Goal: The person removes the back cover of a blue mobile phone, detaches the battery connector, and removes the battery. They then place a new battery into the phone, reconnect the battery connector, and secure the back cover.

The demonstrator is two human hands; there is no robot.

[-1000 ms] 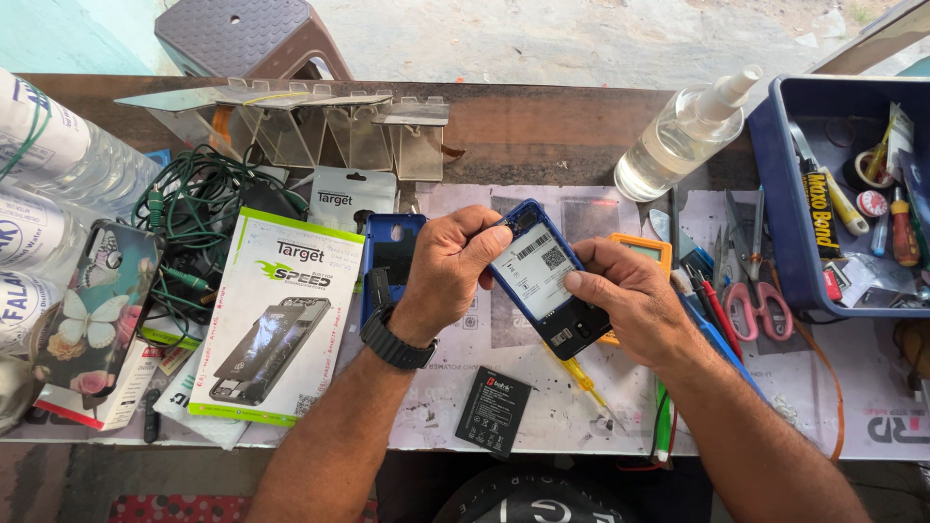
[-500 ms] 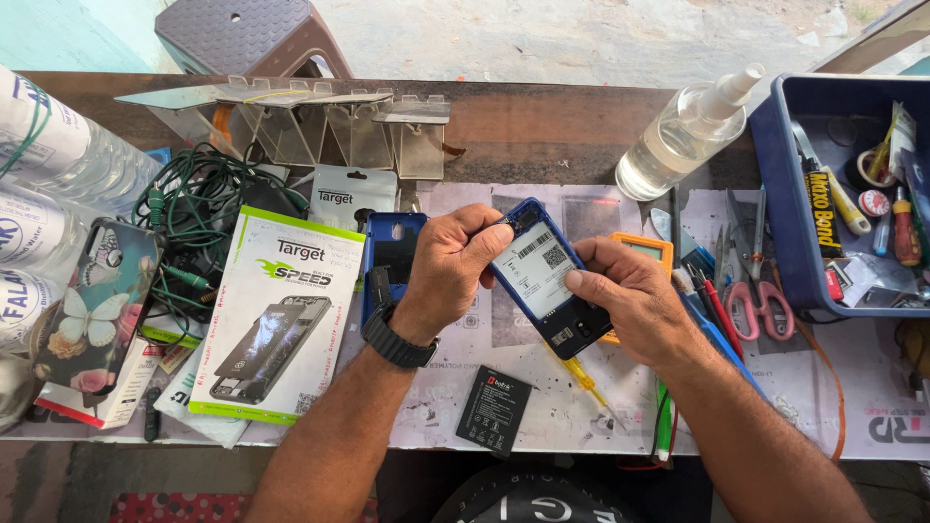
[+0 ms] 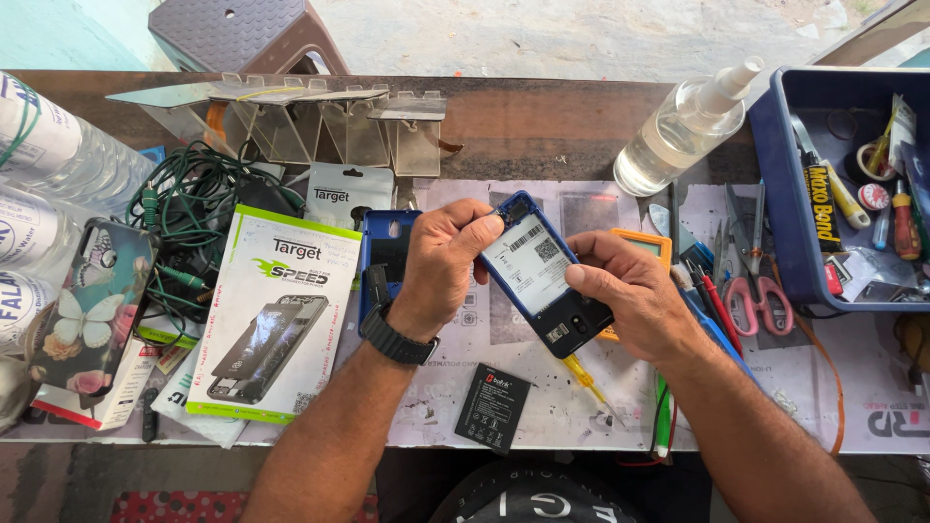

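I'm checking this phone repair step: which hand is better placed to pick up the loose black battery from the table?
Probably the left hand: the flat black rectangular battery lies just below its wrist. The right hand supports the lower end of the open-backed blue phone and is farther away.

Blue plastic phone shell (image 3: 542,276): matt frame, white paper label inside. Brown wooden worktop (image 3: 542,121): smooth, dull, partly under printed paper sheet (image 3: 504,339). Clear plastic spray bottle (image 3: 683,126), far right: glossy. Black rectangular battery (image 3: 492,407), near: matt.
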